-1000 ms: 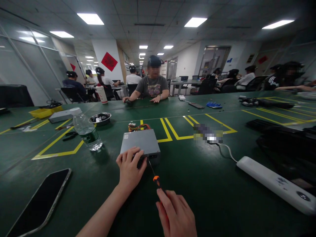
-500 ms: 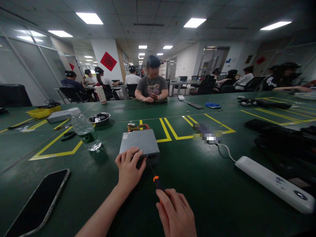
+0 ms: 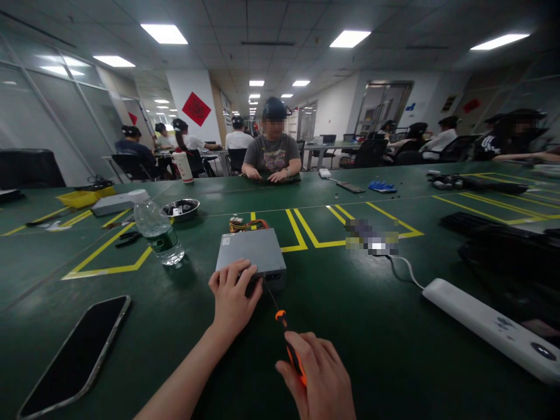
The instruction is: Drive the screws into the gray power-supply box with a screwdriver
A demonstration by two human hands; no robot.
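Note:
A grey metal box [image 3: 254,248], with coloured cables [image 3: 249,224] at its back, lies on the green table. My left hand [image 3: 235,291] rests over its front left edge, fingers on the top and thumb at the front face, gripping it. In my right hand [image 3: 317,370] is a black and orange screwdriver [image 3: 282,321], its thin shaft pointing up and left. The screwdriver's tip meets the box's front face beside my left thumb; the exact contact point is too small to make out.
A water bottle [image 3: 160,233] and a metal bowl [image 3: 181,209] stand to the left, a phone [image 3: 76,356] lies nearer. On the right is a white power strip [image 3: 490,329] with a cable. A person [image 3: 272,149] sits across the table [image 3: 175,361].
My right hand's fingers have shifted on the screwdriver handle, showing more of its orange part. The view has moved slightly left. The person opposite has moved their hands apart.

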